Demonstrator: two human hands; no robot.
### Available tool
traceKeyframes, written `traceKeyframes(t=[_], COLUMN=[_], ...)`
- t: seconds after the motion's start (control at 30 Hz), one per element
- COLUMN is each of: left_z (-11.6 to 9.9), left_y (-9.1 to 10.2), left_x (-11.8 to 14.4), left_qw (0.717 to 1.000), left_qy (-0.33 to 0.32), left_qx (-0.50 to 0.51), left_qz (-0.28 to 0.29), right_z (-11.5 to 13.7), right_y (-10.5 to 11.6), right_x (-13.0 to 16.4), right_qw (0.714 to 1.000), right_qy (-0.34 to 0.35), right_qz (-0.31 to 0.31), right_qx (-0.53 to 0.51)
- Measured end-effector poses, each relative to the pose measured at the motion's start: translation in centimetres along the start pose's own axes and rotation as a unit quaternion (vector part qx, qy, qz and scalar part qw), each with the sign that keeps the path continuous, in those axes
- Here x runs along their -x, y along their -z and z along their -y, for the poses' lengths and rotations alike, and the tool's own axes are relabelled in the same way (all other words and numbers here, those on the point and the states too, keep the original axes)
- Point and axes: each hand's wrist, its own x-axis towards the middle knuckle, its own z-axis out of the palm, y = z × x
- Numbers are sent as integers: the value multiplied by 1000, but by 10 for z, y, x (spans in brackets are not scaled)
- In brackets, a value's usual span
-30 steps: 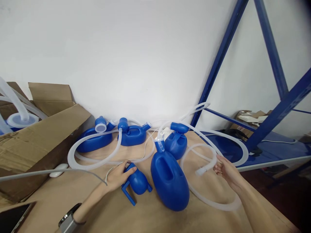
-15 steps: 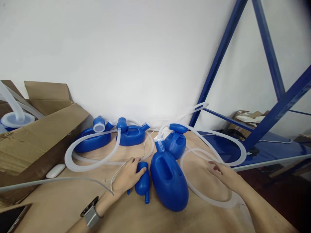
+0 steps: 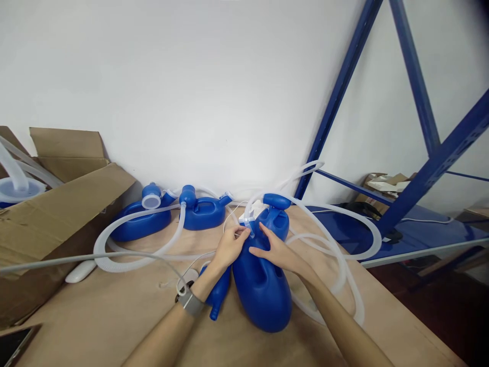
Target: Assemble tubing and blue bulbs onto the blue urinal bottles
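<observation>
Meeting now at the neck of the big blue container, near the middle of the table: left hand and right hand. Half a second before, well apart, left on the small blue piece, right on the clear hose. Now left fingers pinched closed on the translucent cap at the neck. Right fingers stretched open, resting flat on the container body, holding nothing. Small piece released, lying just beside the container. Hose dropped, looping toward the right edge. Likely work now on the neck fitting. More blue containers at the far edge, cardboard box left.
</observation>
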Motion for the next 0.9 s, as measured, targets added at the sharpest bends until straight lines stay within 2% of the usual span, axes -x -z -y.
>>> traceKeyframes(t=[0.1, 0.27, 0.53, 0.7, 0.9], left_z=[4, 11, 11, 9, 13], left_y=[-8, -13, -25, -9, 13], left_x=[-10, -19, -26, -23, -32], left_qw=[999, 998, 976, 945, 880], left_qy=[17, 47, 149, 179, 217], left_qx=[28, 41, 156, 270, 417], left_qz=[-14, -23, 19, 44, 67], right_z=[-7, -11, -12, -9, -7], right_y=[-5, -12, -17, -4, 8], right_x=[-12, -10, -11, -9, -7], right_qw=[997, 996, 995, 995, 990], right_qy=[-29, -33, -32, -41, -37], right_qz=[37, 19, 23, 66, 130], right_qx=[-64, -85, -90, -68, -49])
